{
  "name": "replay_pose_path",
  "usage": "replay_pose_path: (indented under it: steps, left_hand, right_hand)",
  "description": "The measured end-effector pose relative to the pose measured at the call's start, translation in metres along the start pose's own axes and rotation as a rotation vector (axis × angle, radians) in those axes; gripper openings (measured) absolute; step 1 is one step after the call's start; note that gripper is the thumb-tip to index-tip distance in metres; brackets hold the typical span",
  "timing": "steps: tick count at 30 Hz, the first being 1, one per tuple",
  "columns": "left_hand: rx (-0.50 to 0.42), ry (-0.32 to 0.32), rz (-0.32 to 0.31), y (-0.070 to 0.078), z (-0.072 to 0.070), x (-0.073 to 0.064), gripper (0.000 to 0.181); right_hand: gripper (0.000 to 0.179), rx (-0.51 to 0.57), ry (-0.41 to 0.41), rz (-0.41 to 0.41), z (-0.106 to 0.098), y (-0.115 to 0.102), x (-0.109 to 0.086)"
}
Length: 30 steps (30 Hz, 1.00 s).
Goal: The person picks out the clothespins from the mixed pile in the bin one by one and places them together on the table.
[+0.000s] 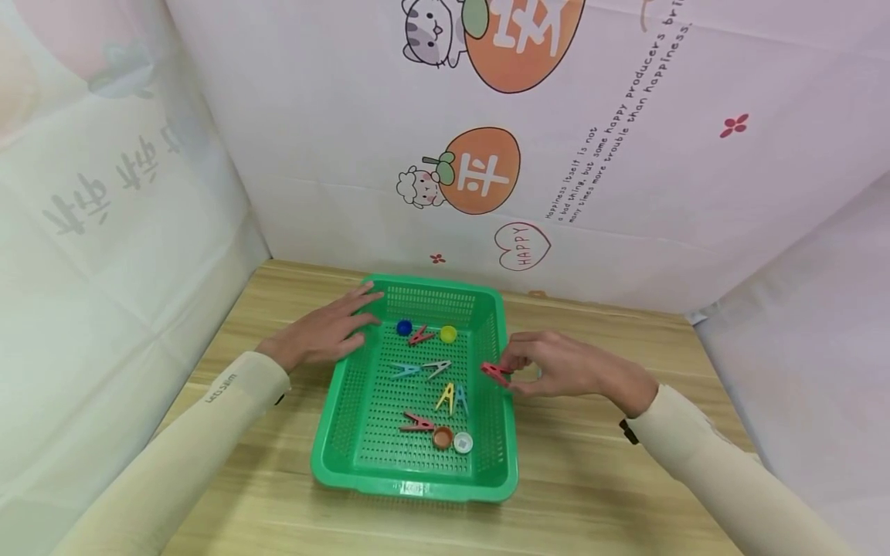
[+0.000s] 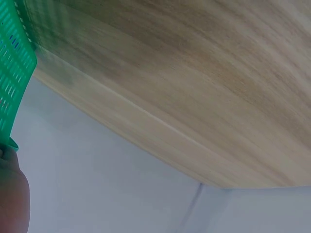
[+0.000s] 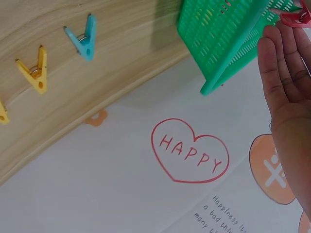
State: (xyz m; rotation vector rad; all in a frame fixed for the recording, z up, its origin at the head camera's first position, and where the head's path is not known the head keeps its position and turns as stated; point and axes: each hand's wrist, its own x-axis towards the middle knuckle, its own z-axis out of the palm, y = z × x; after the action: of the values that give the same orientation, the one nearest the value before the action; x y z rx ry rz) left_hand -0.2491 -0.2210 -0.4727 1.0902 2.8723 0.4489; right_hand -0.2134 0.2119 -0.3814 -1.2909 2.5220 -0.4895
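Note:
A green plastic basket [image 1: 413, 488] stands on the wooden table. My right hand [image 1: 559, 363] pinches a red clothespin [image 1: 495, 374] just inside the basket's right rim; the red clothespin [image 3: 297, 19] also shows at the fingertips in the right wrist view. My left hand [image 1: 327, 328] rests at the left rim with its fingers spread and relaxed, holding nothing. Inside the basket lie two red clothespins, one [image 1: 421, 335] near the back and one [image 1: 417, 422] near the front. Blue clothespins [image 1: 405, 371], a white clothespin [image 1: 438, 367] and a yellow clothespin [image 1: 446, 398] lie between them.
Bottle caps lie in the basket: blue [image 1: 404, 327], yellow [image 1: 448, 333], brown [image 1: 442, 438] and white [image 1: 463, 442]. In the right wrist view, a blue clothespin [image 3: 85, 39] and yellow clothespins [image 3: 36, 72] lie on the table outside the basket. A printed cloth wall [image 1: 334, 154] rises behind.

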Motion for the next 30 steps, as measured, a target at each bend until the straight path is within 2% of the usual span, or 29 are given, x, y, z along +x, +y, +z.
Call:
replay_pose_path:
  steps: [10, 22, 30]
  left_hand:
    - [0.023, 0.017, 0.005, 0.001, 0.000, 0.000, 0.041]
    - [-0.017, 0.029, -0.011, 0.001, 0.003, -0.001, 0.043]
    - [-0.026, 0.037, -0.018, 0.003, 0.003, -0.001, 0.042]
  right_hand:
    - [0.015, -0.031, 0.055, 0.032, -0.001, 0.010, -0.016]
    - [0.014, -0.034, 0.109, 0.065, 0.001, 0.021, -0.037]
    - [0.014, -0.016, 0.124, 0.118, -0.001, 0.025, -0.053]
